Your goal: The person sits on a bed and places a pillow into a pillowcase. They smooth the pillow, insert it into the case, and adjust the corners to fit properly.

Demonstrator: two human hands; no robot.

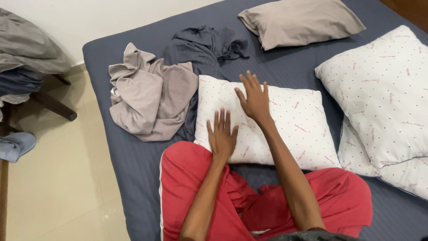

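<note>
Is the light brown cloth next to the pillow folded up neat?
No, crumpled. The beige cloth lies bunched in uneven wrinkles beside the white pillow.

The white pillow [285, 129] has no cover on it and carries a pattern of small dark dots and short pink marks. It lies flat on the dark blue bed sheet, directly in front of the person's crossed legs, with its long side going left to right. Its surface looks soft and a little pressed in at the left part. The near edge touches the red trousers. The left edge lies just beside the crumpled grey cloth, and the right corner is close to another white pillow.
</note>
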